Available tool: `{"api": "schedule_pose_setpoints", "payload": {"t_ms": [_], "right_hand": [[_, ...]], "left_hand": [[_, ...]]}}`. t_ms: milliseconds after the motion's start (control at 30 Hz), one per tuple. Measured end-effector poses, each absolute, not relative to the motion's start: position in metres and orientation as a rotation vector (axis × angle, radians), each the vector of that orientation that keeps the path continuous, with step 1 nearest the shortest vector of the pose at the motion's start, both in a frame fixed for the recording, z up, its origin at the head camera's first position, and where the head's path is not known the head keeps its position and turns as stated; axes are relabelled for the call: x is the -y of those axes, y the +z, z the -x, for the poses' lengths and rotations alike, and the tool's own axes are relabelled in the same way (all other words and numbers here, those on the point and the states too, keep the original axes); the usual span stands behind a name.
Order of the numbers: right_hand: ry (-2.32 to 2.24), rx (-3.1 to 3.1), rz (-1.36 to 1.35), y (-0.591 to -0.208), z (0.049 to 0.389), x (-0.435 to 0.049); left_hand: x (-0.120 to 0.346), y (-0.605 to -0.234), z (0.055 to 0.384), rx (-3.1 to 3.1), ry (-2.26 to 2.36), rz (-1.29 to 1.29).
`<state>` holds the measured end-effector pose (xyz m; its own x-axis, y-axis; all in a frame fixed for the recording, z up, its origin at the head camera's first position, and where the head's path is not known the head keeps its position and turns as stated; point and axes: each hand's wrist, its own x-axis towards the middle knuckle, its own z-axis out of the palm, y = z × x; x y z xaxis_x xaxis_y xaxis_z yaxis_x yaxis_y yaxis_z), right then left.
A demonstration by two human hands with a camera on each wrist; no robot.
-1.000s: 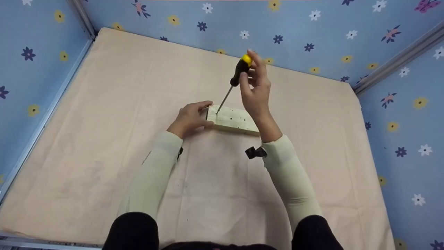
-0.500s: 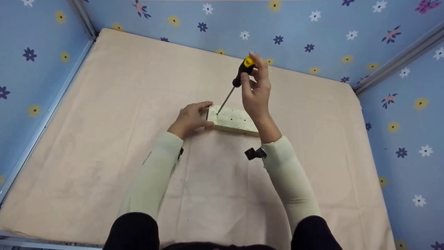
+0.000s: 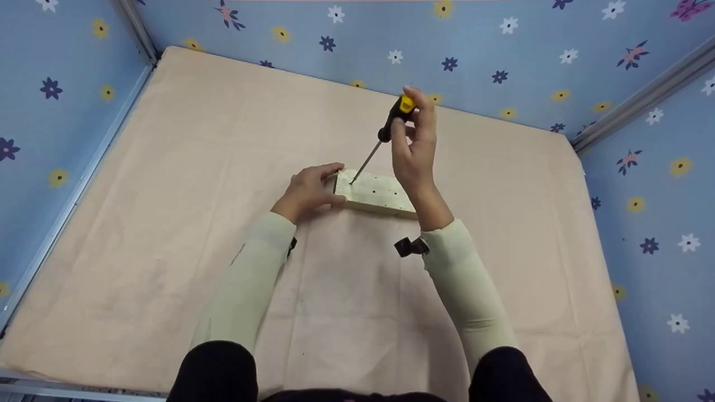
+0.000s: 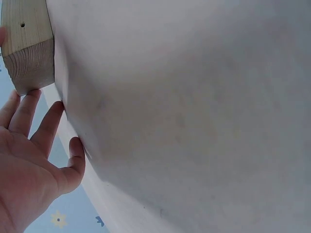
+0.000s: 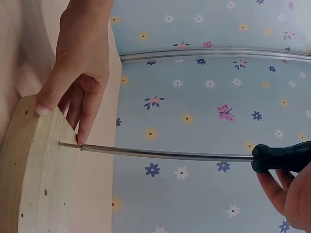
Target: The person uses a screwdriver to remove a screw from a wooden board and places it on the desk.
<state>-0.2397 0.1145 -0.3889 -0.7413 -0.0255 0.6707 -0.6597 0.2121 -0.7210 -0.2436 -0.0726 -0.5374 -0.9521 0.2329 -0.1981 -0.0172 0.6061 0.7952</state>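
My right hand (image 3: 416,148) grips the black handle of a screwdriver (image 3: 392,121) that has a yellow end. The tool slants down to the left, over a pale wooden block (image 3: 380,196) that lies flat. At the block's left end, my left hand (image 3: 307,188) pinches it between thumb and fingers. In the right wrist view the shaft of the screwdriver (image 5: 165,154) meets a thin screw (image 5: 69,144), which stands out of the block's top face. Several small dark holes dot the wood. The left wrist view shows the block's end grain (image 4: 31,65) against the fingertips.
A beige cloth (image 3: 234,139) with creases covers the table. Blue flowered panels (image 3: 475,44) enclose the back and sides, joined by metal rails (image 3: 642,92). A small black wrist camera (image 3: 410,247) sticks out from the right sleeve.
The screwdriver's handle has tipped slightly right and lower, and its yellow marking has turned. My right hand has shifted with it. The block and my left hand stay put.
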Motion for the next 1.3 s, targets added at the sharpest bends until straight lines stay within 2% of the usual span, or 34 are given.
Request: {"api": "schedule_pose_setpoints", "payload": {"t_ms": [200, 1300], "right_hand": [[1.524, 1.972, -0.556, -0.3830, 0.2376, -0.1145], [1.563, 2.013, -0.703, -0.3841, 0.2380, -0.1122]], "left_hand": [[0.0721, -0.5376, 0.2442, -2.570, 1.260, -0.183], [0.0725, -0.5376, 0.2444, -2.586, 1.224, -0.189]]}}
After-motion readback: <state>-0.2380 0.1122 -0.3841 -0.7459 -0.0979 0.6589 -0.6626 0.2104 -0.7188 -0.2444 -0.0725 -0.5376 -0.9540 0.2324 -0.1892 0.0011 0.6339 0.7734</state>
